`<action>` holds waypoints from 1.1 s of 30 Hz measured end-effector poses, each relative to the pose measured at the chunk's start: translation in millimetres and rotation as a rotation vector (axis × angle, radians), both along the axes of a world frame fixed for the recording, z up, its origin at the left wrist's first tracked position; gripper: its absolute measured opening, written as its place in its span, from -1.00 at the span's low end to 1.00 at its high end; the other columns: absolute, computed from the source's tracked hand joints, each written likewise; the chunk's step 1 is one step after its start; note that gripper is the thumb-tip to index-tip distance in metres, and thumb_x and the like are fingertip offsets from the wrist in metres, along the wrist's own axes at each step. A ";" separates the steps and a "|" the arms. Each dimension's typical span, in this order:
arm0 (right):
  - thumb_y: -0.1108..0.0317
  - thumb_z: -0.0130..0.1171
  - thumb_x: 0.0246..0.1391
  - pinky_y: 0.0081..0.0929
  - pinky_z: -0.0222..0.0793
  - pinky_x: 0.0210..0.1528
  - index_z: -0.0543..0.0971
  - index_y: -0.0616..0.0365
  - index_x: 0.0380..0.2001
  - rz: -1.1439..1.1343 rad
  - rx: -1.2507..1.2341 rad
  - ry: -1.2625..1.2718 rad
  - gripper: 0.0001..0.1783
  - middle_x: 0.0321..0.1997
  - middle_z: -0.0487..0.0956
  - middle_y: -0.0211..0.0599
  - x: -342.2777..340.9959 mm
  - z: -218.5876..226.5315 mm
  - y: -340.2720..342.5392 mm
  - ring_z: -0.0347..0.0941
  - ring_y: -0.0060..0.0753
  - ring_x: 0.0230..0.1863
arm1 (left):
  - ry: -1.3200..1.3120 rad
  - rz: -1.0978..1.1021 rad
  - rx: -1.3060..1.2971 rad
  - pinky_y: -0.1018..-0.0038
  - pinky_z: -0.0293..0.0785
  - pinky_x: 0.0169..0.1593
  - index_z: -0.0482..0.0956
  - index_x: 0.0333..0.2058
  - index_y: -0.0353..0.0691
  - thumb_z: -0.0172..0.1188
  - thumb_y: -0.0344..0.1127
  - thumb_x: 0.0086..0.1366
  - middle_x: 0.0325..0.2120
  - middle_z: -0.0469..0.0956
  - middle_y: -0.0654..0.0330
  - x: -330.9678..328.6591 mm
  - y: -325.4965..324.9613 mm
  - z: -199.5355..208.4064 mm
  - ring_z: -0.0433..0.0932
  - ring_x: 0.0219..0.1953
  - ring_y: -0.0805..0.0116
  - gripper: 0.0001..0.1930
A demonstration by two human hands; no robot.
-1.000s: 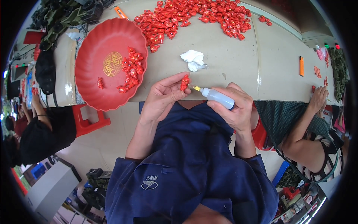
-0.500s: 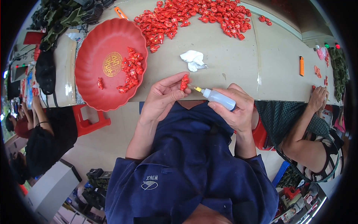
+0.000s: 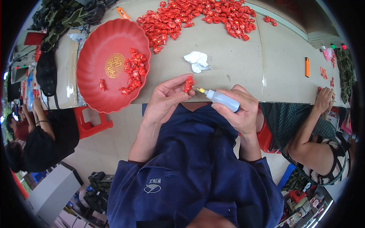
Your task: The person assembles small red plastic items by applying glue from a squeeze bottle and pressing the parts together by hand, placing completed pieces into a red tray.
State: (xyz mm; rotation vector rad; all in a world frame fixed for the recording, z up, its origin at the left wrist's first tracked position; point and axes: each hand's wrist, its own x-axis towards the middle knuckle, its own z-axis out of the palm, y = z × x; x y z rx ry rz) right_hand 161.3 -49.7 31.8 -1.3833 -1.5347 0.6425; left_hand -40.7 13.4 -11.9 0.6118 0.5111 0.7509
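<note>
Pinched between the thumb and fingers of my left hand [image 3: 167, 97] is a small red figurine [image 3: 188, 84], held upright just above the table's near edge. My right hand [image 3: 241, 108] is closed round a translucent squeeze bottle [image 3: 225, 101] with a yellow-based needle tip. The bottle lies nearly level, and its tip points left, at or very close to the figurine's side; whether they touch I cannot tell. Beyond my hands a crumpled white tissue [image 3: 197, 61] rests on the table.
At left stands a scalloped red tray [image 3: 93, 49] holding several red figurines. A large pile of red pieces [image 3: 171, 19] spreads along the far side. An orange cutter [image 3: 307, 67] lies at right, near a co-worker's hands [image 3: 324, 99]. Another orange tool [image 3: 122, 13] lies behind the tray.
My hands, the figurine and the bottle have barely shifted. At the far left, a person's head has moved a little.
</note>
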 end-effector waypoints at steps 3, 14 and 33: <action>0.42 0.36 -0.37 -0.58 0.16 -0.57 0.60 0.22 -0.43 0.001 0.003 -0.005 -0.70 -0.61 0.53 -0.34 0.0 1.9 0.0 0.27 -0.49 -0.64 | -0.002 -0.001 -0.004 0.52 0.43 -0.07 0.30 0.04 -0.36 0.11 -0.59 0.10 -0.10 0.44 0.06 0.4 -0.3 1.7 0.49 -0.19 0.36 -0.52; 0.45 0.36 -0.34 -0.62 0.20 -0.52 0.58 0.27 -0.36 -0.058 -0.055 0.102 -0.66 -0.52 0.55 -0.29 7.9 2.3 -5.8 0.32 -0.52 -0.57 | -0.012 0.009 -0.028 0.53 0.42 -0.15 0.32 0.04 -0.34 0.08 -0.54 0.15 -0.12 0.44 0.05 1.5 2.2 4.1 0.48 -0.23 0.39 -0.57; 0.50 0.26 -0.12 -0.67 0.33 -0.20 0.50 0.31 -0.19 -0.129 -0.247 0.584 -0.65 -0.29 0.54 -0.31 11.4 -17.0 -7.3 0.42 -0.61 -0.25 | -0.097 -0.079 -0.053 0.55 0.41 -0.14 0.20 0.09 -0.40 -0.10 -0.29 0.32 -0.09 0.41 0.04 0.4 0.2 1.6 0.47 -0.22 0.42 -0.57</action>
